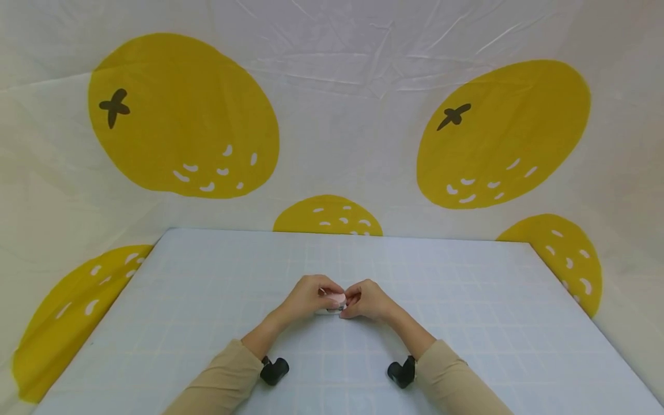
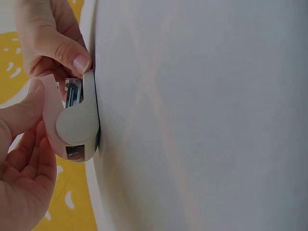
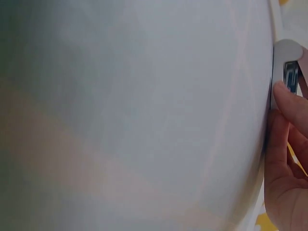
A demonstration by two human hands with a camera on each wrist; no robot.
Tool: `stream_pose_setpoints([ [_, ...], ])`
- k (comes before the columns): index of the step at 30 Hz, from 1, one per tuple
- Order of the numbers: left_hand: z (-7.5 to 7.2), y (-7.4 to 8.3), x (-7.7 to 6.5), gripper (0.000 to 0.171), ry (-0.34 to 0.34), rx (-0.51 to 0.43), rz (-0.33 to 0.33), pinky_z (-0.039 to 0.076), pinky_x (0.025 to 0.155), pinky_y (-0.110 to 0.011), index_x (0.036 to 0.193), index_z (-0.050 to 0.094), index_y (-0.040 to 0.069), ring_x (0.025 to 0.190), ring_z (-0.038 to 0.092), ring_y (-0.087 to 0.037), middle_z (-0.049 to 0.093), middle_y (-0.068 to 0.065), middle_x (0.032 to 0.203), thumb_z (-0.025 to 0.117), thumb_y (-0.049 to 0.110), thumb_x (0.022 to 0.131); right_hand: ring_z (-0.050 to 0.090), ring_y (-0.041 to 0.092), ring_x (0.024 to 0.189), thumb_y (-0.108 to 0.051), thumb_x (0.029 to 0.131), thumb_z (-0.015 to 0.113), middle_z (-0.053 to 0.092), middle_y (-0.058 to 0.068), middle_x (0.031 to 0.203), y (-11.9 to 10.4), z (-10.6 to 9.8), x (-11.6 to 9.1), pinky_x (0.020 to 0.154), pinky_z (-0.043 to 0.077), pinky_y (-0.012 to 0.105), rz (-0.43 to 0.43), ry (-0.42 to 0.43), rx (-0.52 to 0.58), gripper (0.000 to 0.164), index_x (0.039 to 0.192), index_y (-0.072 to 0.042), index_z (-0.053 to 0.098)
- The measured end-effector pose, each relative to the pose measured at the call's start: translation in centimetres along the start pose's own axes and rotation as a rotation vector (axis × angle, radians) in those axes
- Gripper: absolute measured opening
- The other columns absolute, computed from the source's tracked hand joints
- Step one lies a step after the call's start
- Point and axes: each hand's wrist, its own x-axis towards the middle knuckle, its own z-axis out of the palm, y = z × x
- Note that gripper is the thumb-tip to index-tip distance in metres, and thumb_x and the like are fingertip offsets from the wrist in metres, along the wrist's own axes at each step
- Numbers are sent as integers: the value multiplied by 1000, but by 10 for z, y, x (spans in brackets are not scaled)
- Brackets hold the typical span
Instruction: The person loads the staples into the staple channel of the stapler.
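A small pink-and-white stapler point(image 2: 77, 126) stands on the tabletop between my two hands. Its pink top point(image 2: 52, 103) is swung apart from the white base, and the metal staple channel point(image 2: 73, 92) shows in the gap. My left hand point(image 1: 307, 300) pinches the pink top between thumb and fingers. At the front end of the white base, my right hand point(image 1: 367, 300) grips with its thumb and fingertips; the right wrist view shows that thumb point(image 3: 291, 103) close against the metal part. Both hands partly cover the stapler in the head view.
A pale blue checked cloth point(image 1: 467, 323) covers the table. Behind and at both sides hangs a white curtain point(image 1: 347, 132) printed with yellow fruit. A black wrist camera point(image 1: 274, 371) sits at the left sleeve, another camera point(image 1: 402, 372) at the right.
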Motion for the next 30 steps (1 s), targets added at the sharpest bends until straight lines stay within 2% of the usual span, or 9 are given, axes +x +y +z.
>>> stream_pose_setpoints([
  [3, 2, 1, 2, 23, 2, 25, 19, 49, 71, -24, 97, 72, 3, 82, 59, -14, 68, -4, 91, 76, 6, 75, 53, 7, 58, -2, 68, 81, 62, 2, 65, -1, -2, 0, 54, 44, 21, 1, 4, -11, 23, 88, 2, 69],
  [8, 3, 6, 6, 21, -2, 91, -4, 46, 69, -22, 95, 73, 3, 79, 58, -14, 68, -4, 88, 76, 5, 74, 53, 7, 59, -2, 68, 80, 62, 2, 67, -2, -4, 1, 55, 45, 21, 4, 6, -17, 28, 93, 3, 70],
  [15, 4, 9, 9, 18, -23, 132, -27, 48, 68, -23, 92, 73, 2, 77, 60, -13, 68, -3, 84, 76, 5, 75, 53, 7, 60, -3, 69, 80, 62, 0, 67, -2, -4, 1, 56, 45, 20, 4, 0, -31, 31, 97, 3, 70],
  [23, 8, 12, 9, 17, -25, 141, -40, 49, 70, -23, 93, 73, 2, 81, 62, -16, 69, -4, 87, 75, 6, 77, 52, 8, 60, -2, 69, 80, 61, 1, 68, -3, -6, -3, 56, 44, 21, 12, 8, -10, 30, 97, 3, 70],
  [30, 8, 14, 4, 16, -17, 140, -88, 49, 72, -25, 92, 74, 3, 83, 63, -16, 69, -3, 87, 75, 5, 76, 53, 8, 61, -2, 69, 80, 61, 0, 68, -3, 0, -3, 56, 45, 21, -7, -4, 10, 30, 96, 4, 69],
])
